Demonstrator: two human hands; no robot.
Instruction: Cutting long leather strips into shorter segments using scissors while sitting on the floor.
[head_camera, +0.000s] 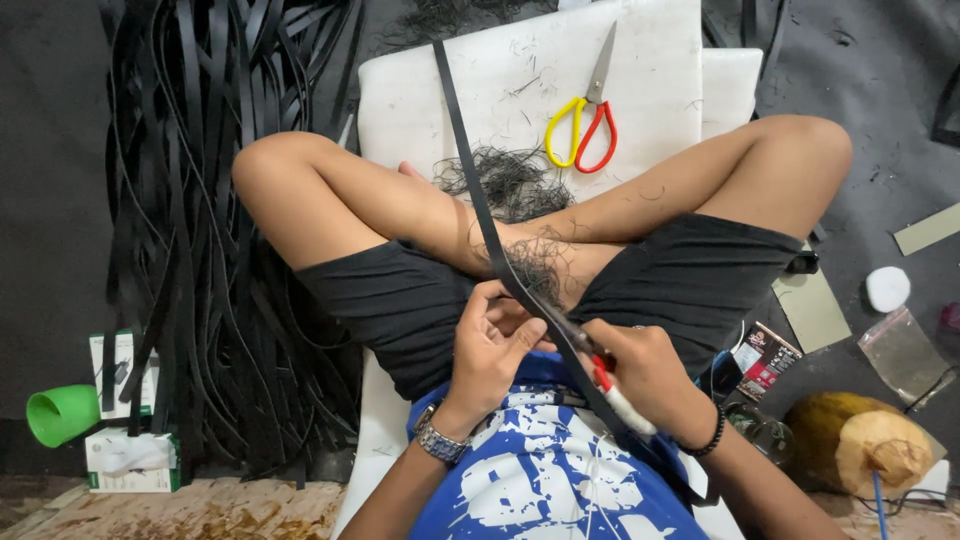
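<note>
Left hand (492, 345) curled loosely around the long flat black rubber strap (480, 205), thumb and fingers pinching it just above the lap, wrist wearing a metal watch (438, 441). Right hand (645, 375) closed firmly on a small cutting tool with a red and white handle (618, 398), tip pressed against the strap's edge right beside the left thumb. Strap running diagonally from the hands up across the crossed legs and over the white foam cushion (640, 60), its lower end trailing past the right wrist over the blue and white printed shirt (540, 480). Fine black shavings (515, 180) heaped on the cushion and scattered on the shins. Scissors with one yellow and one red loop handle (585, 115) lying closed on the cushion, well apart from both hands. Large tangled pile of black strips (215, 300) on the dark floor at left; green plastic cup (60, 413) near it; cut coconut with a blue straw (865, 450) at lower right.
</note>
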